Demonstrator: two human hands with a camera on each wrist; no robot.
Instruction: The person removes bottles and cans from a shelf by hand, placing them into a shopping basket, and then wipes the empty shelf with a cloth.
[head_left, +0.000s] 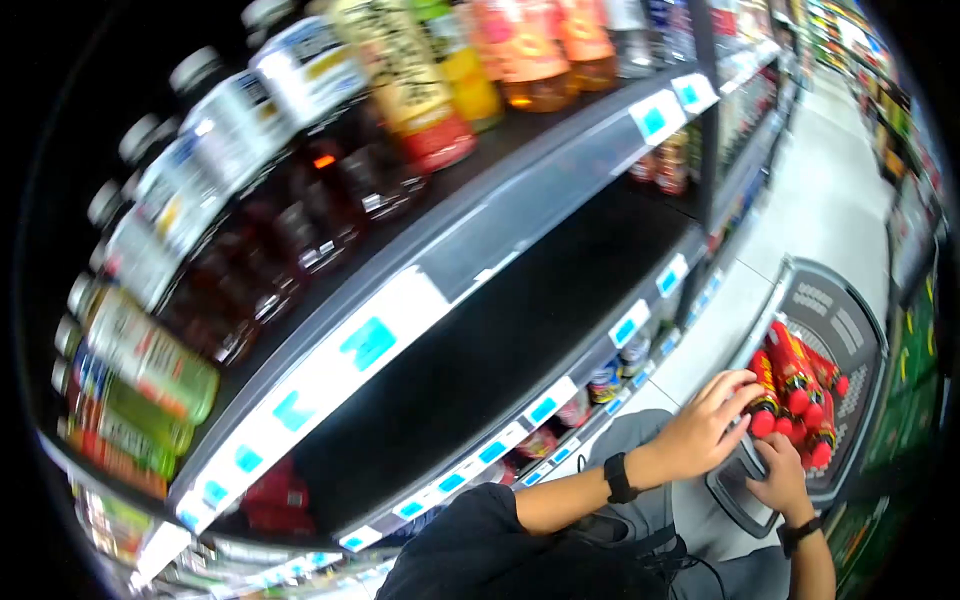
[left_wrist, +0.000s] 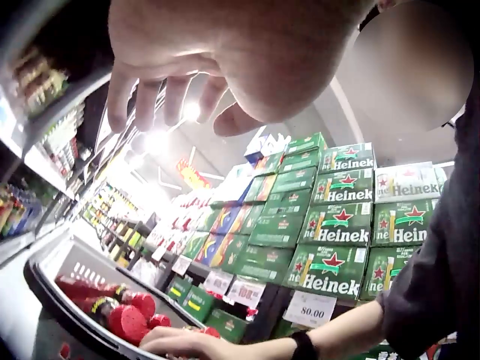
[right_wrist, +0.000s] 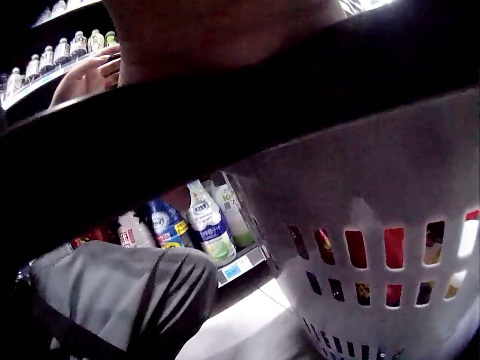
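Note:
A grey shopping basket (head_left: 868, 330) holds several bottles (head_left: 790, 365) with red caps and red-and-yellow labels, lying in a heap. Over the basket's near side reaches my left hand (head_left: 710, 425), fingers loosely spread close to the bottles. Its palm and fingers show nothing held in the left wrist view. My right hand (head_left: 785, 485) grips the basket's near rim, fingers beside the caps and thumb on the outer side. In the right wrist view, the basket's slotted wall (right_wrist: 375, 180) fills the right side and a dark band hides much of that hand.
On the left runs a drink shelf (head_left: 560, 130) with rows of bottles (head_left: 250, 100); a dark bay (head_left: 480, 340) lies below. Stacked green beer cartons (left_wrist: 330, 232) stand across the aisle. The tiled floor (head_left: 825, 170) stretches ahead. My bent knee (right_wrist: 124, 292) is beside the basket.

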